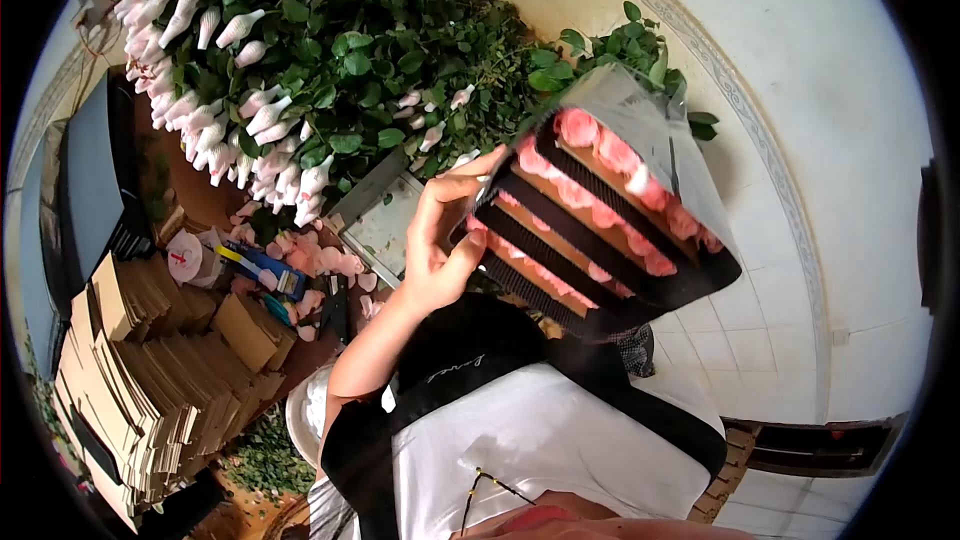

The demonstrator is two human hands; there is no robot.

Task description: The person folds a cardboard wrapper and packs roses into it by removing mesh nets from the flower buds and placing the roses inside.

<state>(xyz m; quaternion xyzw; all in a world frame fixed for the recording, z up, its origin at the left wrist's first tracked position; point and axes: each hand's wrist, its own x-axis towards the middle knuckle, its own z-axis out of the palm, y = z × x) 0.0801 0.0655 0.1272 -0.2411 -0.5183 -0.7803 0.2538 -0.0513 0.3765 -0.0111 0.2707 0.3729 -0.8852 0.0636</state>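
Note:
My left hand (440, 240) reaches up from the lower left, with its fingers wrapped round the near left edge of a rose bouquet (600, 210). Rows of pink rose heads show in the bouquet, separated by brown and dark corrugated cardboard strips. Clear plastic film (640, 105) covers its upper side, and a black border runs along the lower right. Green leaves (635, 40) stick out beyond the film at the top. My right hand does not show; the bouquet may cover it.
Many roses in pale net sleeves (270, 115) lie with leafy stems (370, 60) at the upper left. Loose pink petals (325, 258), a tape roll (190, 258) and a blue box (265, 270) sit below. Cardboard sheets (160, 410) are stacked at the lower left. A tiled wall (760, 340) stands right.

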